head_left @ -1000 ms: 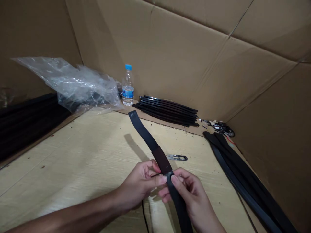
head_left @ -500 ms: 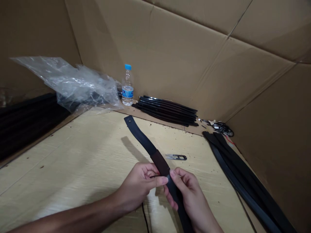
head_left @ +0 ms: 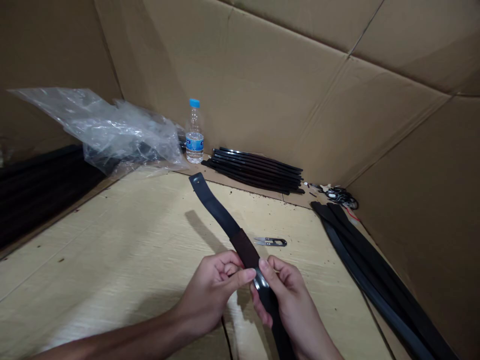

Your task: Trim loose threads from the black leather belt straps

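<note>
**Black strap (head_left: 213, 207) pinched at its brown sleeve (head_left: 243, 248)**

The right grip (head_left: 290, 300) is closed on the strap just below the sleeve, thumb on top and fingers curled beneath. The left grip (head_left: 212, 292) is curled too, its thumb pressed to the strap's edge at the sleeve's lower end (its fingertips are hidden, so how much they hold is unclear). One strap is in hand, running up and away over the surface (head_left: 112, 240), its far end raised above its own shadow; the near end drops out of view past the right grip. Keeping both thumbs close to the sleeve should stop the strap twisting. Just beside it lies one pair of thread snips (head_left: 270, 242). Farther back stand one water bottle (head_left: 194, 140), one clear plastic bag (head_left: 127, 132) and a bundle of roughly eight short black straps (head_left: 255, 170). At right lies a pile of at least three longer black straps (head_left: 375, 270).
</note>
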`<state>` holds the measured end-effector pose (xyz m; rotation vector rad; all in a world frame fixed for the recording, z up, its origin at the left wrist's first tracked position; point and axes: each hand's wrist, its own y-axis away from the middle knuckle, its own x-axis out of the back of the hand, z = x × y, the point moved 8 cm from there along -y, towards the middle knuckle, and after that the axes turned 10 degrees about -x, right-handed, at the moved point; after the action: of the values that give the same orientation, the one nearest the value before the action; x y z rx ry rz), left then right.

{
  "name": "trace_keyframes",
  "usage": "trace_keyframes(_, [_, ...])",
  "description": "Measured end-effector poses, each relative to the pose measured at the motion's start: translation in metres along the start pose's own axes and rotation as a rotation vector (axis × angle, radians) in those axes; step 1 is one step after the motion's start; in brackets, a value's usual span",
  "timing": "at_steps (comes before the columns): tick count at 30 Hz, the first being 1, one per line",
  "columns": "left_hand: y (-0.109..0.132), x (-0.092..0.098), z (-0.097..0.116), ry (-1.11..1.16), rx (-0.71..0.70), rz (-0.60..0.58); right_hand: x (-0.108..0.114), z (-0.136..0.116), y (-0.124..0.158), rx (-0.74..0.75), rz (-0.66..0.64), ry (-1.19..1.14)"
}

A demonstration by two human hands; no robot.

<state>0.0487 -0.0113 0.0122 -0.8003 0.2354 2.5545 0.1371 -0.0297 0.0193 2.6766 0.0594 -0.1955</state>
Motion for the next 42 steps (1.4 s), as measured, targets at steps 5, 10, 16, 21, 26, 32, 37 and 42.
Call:
trace_keyframes(5, [-0.004, 0.005, 0.004, 0.006, -0.03, -0.008, -0.005, -0.007, 0.006, 0.037, -0.079, -0.147])
trace_keyframes(10, [-0.004, 0.003, 0.006, 0.048, -0.034, -0.029, -0.003, -0.007, 0.007, 0.033, -0.092, -0.266])
trace_keyframes(16, [-0.005, 0.011, 0.004, -0.013, -0.003, 0.02, 0.001, -0.007, 0.005, 0.05, -0.055, -0.258])
trace_keyframes(21, [-0.006, 0.017, 0.001, 0.017, -0.004, 0.059, 0.003, -0.008, 0.005, 0.057, -0.029, -0.24])
trace_keyframes(26, [-0.005, 0.003, 0.003, 0.137, 0.008, -0.003, 0.005, -0.005, 0.005, 0.059, 0.031, -0.143])
trace_keyframes(32, [-0.006, -0.005, 0.005, 0.252, -0.016, -0.043, 0.005, -0.007, 0.004, 0.075, 0.044, -0.119])
trace_keyframes(37, [-0.007, 0.005, -0.002, 0.213, -0.024, 0.022, 0.001, -0.01, 0.008, 0.07, -0.043, -0.135])
trace_keyframes(42, [-0.008, 0.009, -0.001, 0.236, -0.044, 0.04, 0.004, -0.009, 0.013, 0.064, -0.125, -0.281])
